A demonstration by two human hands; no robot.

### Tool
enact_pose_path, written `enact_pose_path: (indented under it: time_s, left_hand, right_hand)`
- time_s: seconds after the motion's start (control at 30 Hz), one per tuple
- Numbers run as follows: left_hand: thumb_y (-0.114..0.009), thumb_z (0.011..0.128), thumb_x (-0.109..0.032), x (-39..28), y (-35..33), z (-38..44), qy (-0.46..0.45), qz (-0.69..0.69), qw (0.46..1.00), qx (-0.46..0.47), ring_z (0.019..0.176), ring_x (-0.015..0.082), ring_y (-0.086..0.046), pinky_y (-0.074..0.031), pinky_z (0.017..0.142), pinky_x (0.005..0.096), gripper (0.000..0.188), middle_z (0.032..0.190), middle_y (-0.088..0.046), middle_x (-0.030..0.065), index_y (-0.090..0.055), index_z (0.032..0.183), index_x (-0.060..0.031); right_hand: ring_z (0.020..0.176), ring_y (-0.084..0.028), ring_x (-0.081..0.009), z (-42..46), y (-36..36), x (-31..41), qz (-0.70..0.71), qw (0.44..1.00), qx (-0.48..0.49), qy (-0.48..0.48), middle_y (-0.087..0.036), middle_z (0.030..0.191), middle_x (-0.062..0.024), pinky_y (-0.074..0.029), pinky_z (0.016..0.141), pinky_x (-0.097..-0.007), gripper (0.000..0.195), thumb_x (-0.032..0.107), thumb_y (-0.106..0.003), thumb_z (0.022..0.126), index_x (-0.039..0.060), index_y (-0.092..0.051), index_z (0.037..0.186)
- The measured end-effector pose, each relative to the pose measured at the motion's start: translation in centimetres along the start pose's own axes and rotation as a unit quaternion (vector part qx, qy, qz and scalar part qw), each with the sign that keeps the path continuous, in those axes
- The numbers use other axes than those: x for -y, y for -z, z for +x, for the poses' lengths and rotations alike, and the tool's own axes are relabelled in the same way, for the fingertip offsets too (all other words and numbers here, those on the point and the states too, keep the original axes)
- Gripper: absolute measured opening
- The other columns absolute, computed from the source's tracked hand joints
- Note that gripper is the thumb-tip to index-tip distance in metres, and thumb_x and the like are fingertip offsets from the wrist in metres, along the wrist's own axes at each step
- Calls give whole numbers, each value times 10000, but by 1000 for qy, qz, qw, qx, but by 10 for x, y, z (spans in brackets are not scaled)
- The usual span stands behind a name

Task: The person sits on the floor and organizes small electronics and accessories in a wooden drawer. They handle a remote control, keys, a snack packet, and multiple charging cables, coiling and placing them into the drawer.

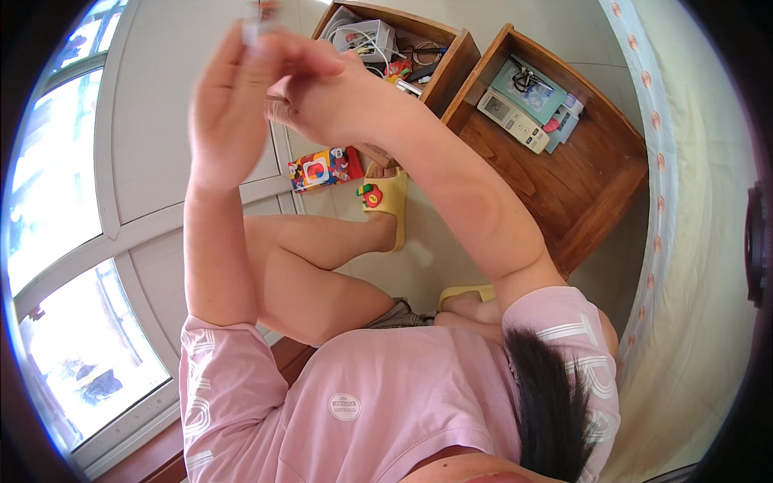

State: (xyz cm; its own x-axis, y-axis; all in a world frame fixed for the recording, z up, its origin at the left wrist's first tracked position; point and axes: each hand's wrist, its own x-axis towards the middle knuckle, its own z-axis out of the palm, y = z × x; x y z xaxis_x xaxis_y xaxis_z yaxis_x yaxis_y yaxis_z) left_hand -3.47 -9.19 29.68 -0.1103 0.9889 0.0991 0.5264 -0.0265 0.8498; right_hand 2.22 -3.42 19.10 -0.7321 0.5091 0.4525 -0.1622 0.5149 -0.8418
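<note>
Raised before me, my left hand (232, 115) is motion-blurred, its fingers closed around a small white and orange-red object (261, 21) at the picture's top edge; what it is cannot be told. My right hand (329, 99) is just beside it, partly behind the left fingers, with its own fingers bent. Whether the right hand grips anything is hidden. Beyond my right forearm lies a wooden drawer (598, 199) holding a beige remote control (513, 121), a green booklet (528, 87) and a black cable (525, 78).
Another wooden drawer (462, 66) holds a white box (365, 39), cables and small items. A colourful wipes packet (326, 170) lies on the tiled floor near my yellow slipper (392, 193). White-framed glass panels (60, 181) stand left; a pale curtain-like cloth (694, 211) hangs right.
</note>
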Motion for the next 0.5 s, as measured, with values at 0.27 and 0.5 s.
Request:
enact_pose_path:
  time_s: [0.27, 0.5]
  left_hand:
    - [-317, 1006, -283, -28, 34, -17, 0, -307, 937, 164, 335, 39, -333, -250, 338, 166, 281, 470, -431, -36, -457, 947, -47]
    - [-403, 978, -211, -17, 5, -15, 213, 148, 962, 79, 502, 56, -461, -381, 496, 203, 276, 567, -531, -8, -570, 1010, 6]
  right_hand:
    - [589, -482, -117, 7, 42, -46, 56, 986, 150, -36, -503, 578, -43, -389, 555, -270, 361, 350, -641, 845, 15, -598, 718]
    - [530, -512, -102, 10, 130, -8, 124, 990, 15, -70, -602, 608, -47, -407, 508, -264, 192, 164, -718, 746, 3, -627, 698]
